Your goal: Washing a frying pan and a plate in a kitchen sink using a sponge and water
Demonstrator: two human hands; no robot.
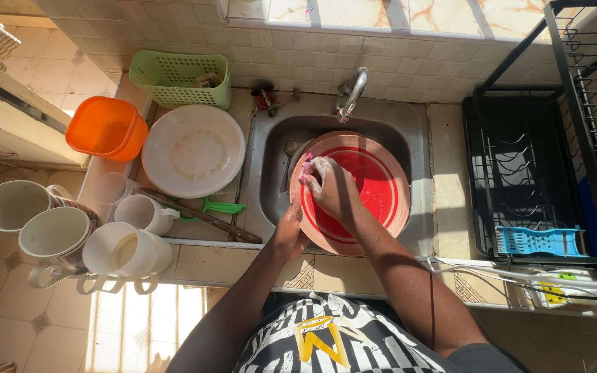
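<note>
The left hand [289, 235] grips the red plate [367, 190] by its rim at 7 o'clock, holding it over the sink [409, 131]. The right hand [329, 186] is closed on what seems a soapy pink sponge [310, 169], pressed on the plate at 10 o'clock. At 12 o'clock stands the tap [350, 93].

red plate [371, 190] with pink rim, orange tub [105, 128], green basket [178, 77], white mugs [122, 250].
</note>
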